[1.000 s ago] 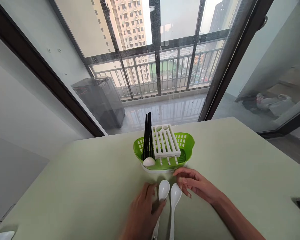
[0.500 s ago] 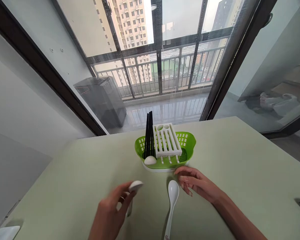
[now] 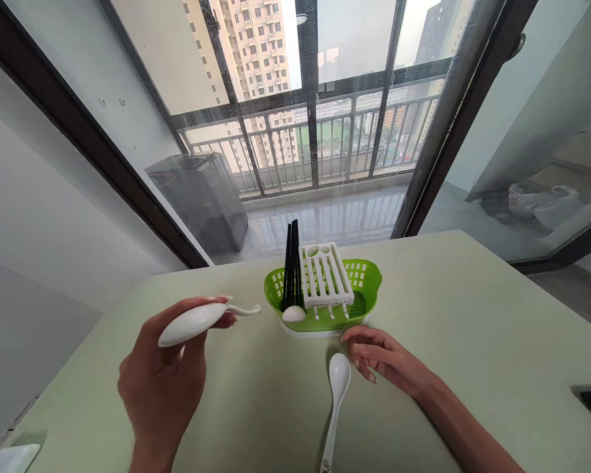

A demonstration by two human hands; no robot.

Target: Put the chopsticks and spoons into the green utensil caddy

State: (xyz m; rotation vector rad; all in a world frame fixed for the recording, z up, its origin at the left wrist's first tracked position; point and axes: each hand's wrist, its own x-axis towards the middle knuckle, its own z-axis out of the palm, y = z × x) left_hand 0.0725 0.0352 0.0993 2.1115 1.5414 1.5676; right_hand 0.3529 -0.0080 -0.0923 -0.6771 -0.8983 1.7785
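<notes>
Pale green table (image 3: pixel 473 315) pushed up against a big balcony window, grey tower blocks outside. The left hand (image 3: pixel 162 387) has its fingers wrapped around a white spoon (image 3: pixel 197 320), lifted off the table at about 9 o'clock from the green drainer basket (image 3: pixel 369 289), handle tip pointing at it. Best bet: keep that handle leading and level so it clears the rim beside the black chopsticks (image 3: pixel 291 266). The right hand (image 3: pixel 384 358) rests loose and holding nothing, fingertips by the basket's base, with a 2nd spoon (image 3: pixel 335 394) lying flat just left of it.
</notes>
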